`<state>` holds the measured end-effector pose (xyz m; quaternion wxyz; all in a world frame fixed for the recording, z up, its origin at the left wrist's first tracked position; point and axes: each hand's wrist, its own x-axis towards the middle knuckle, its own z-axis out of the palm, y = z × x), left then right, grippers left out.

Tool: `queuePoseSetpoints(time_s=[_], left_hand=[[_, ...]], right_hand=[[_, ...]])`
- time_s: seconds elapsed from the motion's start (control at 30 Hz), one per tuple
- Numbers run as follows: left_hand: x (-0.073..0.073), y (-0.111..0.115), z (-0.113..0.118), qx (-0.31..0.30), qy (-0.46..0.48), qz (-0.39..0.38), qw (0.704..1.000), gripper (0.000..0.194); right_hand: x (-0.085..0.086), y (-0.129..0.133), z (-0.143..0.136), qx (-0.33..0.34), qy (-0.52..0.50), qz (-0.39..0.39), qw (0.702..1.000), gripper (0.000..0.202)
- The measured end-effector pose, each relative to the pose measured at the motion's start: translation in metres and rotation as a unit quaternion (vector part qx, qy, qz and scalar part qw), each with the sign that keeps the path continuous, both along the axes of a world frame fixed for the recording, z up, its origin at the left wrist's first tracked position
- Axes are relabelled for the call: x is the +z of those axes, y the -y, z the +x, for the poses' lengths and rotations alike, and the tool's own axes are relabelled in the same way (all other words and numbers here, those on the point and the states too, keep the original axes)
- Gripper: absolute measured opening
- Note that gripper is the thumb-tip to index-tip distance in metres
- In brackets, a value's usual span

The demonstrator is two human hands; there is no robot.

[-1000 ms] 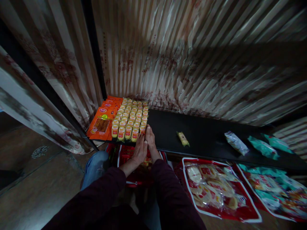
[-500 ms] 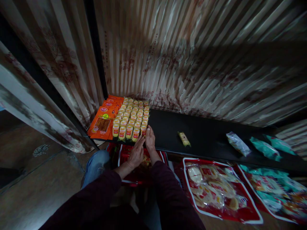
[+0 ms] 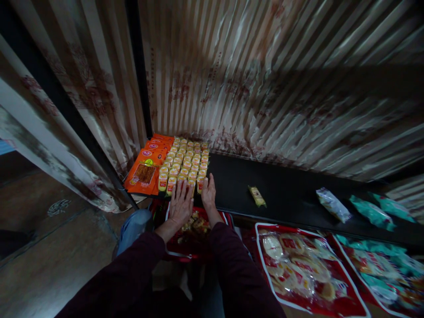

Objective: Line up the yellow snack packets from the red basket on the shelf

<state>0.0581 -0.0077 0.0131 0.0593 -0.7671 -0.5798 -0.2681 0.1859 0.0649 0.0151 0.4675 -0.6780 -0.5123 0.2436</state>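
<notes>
Small yellow wrapped snack cakes (image 3: pixel 186 160) stand in several close rows on the black shelf (image 3: pixel 232 181). My left hand (image 3: pixel 181 205) lies flat over the front row, fingers stretched out and pointing away from me. At the row's right front corner my right hand (image 3: pixel 208 194) is held on edge, its fingers straight and beside the last cake. Nothing shows in either hand. Orange snack packets (image 3: pixel 145 170) lie overlapping along the left side of the cakes. Below my hands a red basket (image 3: pixel 194 255) holds more small wrapped pieces, partly hidden by my arms.
One yellow packet (image 3: pixel 257 196) lies alone mid-shelf. Farther right are a pale purple packet (image 3: pixel 333 204) and two teal packets (image 3: pixel 372 213). Red baskets (image 3: pixel 351 291) of bagged food stand on the floor before the shelf. A black post (image 3: pixel 139 66) and pleated curtain (image 3: pixel 248 88) close the back.
My left hand has moved left from beside the right hand and now spreads over the front row. My right hand stays at the corner. The view has shifted slightly.
</notes>
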Motion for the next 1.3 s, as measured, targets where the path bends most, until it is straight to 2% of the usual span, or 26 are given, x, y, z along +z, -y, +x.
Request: queuePoseSetpoints(time_s=[0.37, 0.57, 0.73, 0.87, 0.97, 1.1, 1.3], left_hand=[[0.000, -0.012, -0.002, -0.015, -0.022, -0.010, 1.000, 0.064], [-0.006, -0.013, -0.012, -0.038, -0.022, 0.014, 0.999, 0.058], [-0.007, -0.012, -0.020, -0.046, -0.020, 0.026, 0.998, 0.059], [-0.009, -0.010, -0.034, -0.019, -0.009, 0.036, 0.999, 0.059], [-0.012, -0.009, -0.051, 0.028, 0.017, 0.063, 0.997, 0.062], [-0.015, -0.015, -0.070, 0.075, 0.058, 0.078, 0.992, 0.067], [-0.015, -0.026, -0.071, 0.064, 0.051, 0.053, 0.995, 0.061]], right_hand=[[-0.008, -0.004, -0.012, 0.012, 0.112, 0.029, 0.993, 0.067], [-0.010, -0.005, -0.012, -0.015, 0.113, 0.022, 0.993, 0.068], [-0.005, 0.003, -0.017, -0.044, 0.136, 0.066, 0.988, 0.066], [-0.001, 0.024, -0.028, -0.026, 0.196, 0.094, 0.976, 0.060], [0.000, 0.035, -0.035, -0.019, 0.219, 0.078, 0.972, 0.061], [0.001, 0.029, -0.038, -0.052, 0.195, 0.048, 0.978, 0.070], [-0.001, 0.017, -0.045, -0.045, 0.176, 0.014, 0.983, 0.071]])
